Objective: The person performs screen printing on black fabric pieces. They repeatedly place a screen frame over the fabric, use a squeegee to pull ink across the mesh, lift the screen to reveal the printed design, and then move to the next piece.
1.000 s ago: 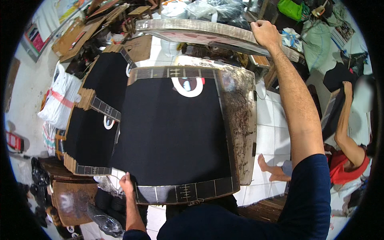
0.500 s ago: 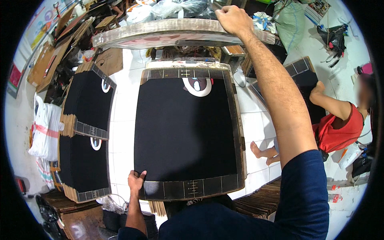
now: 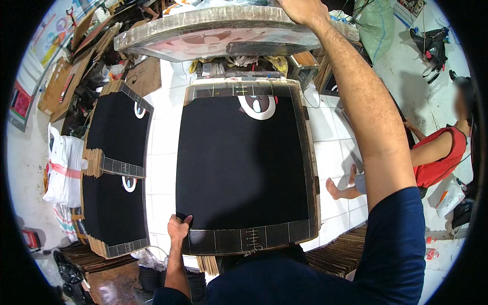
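Note:
A board (image 3: 223, 243) with ruled grid markings lies in front of me, a black fabric panel (image 3: 239, 168) flat on it. At the panel's far edge is a printed white, brown and blue eye motif (image 3: 257, 107). My left hand (image 3: 179, 227) is closed on the near left corner, thumb on top of the fabric and fingers at the edge. My right hand (image 3: 304, 11), partly cut off by the top of the view, is closed at the raised edge of a screen printing frame (image 3: 213, 43). The frame stands tilted up beyond the board, its stained underside showing.
To the left are stacked boards (image 3: 96, 162) with black panels bearing the same motif. A white wrapped bundle (image 3: 63, 165) sits beside them. At right a co-worker in a red top (image 3: 439, 157) stands with bare feet near my board. Cardboard stacks (image 3: 338, 256) lie at the near right.
The frame has tipped up further, showing more of its underside, as my right hand went higher. The co-worker's arm and the board at right have shifted. My left hand keeps its corner.

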Tool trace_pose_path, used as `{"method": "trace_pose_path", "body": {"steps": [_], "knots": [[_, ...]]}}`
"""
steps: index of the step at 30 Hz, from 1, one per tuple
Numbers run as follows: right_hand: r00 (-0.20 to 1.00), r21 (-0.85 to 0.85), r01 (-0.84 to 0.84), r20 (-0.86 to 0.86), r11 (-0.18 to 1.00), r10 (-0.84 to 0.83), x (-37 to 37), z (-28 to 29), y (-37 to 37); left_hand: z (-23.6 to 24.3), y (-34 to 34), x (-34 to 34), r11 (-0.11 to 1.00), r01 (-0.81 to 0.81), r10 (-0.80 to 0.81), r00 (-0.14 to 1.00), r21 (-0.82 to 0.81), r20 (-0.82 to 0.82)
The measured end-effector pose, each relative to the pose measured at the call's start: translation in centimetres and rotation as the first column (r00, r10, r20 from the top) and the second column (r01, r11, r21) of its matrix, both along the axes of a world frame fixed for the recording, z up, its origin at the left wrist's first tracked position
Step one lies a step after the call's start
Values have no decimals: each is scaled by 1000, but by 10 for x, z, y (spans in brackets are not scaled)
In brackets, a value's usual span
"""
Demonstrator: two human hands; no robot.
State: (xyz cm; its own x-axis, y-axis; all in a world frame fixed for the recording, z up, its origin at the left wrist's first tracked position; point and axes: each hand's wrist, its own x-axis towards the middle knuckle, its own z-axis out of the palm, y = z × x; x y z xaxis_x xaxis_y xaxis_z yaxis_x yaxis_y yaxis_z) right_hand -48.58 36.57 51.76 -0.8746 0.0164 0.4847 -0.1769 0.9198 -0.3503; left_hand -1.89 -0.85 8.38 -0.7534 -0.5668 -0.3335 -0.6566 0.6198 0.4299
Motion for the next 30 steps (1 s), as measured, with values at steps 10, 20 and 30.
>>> {"method": "trace_pose_path", "body": {"steps": [10, 20, 30], "knots": [[1000, 28, 22, -14, 999, -22, -14, 4, 1, 13, 1, -17, 1000, 2, -3, 999, 12, 44], [1000, 41, 1, -9, 999, 0, -14, 9, 0, -46, -10, -11, 994, -76, 74, 997, 81, 31], [999, 110, -37, 36, 993, 34, 12, -25, 6, 23, -18, -82, 997, 71, -68, 993, 34, -92]]}}
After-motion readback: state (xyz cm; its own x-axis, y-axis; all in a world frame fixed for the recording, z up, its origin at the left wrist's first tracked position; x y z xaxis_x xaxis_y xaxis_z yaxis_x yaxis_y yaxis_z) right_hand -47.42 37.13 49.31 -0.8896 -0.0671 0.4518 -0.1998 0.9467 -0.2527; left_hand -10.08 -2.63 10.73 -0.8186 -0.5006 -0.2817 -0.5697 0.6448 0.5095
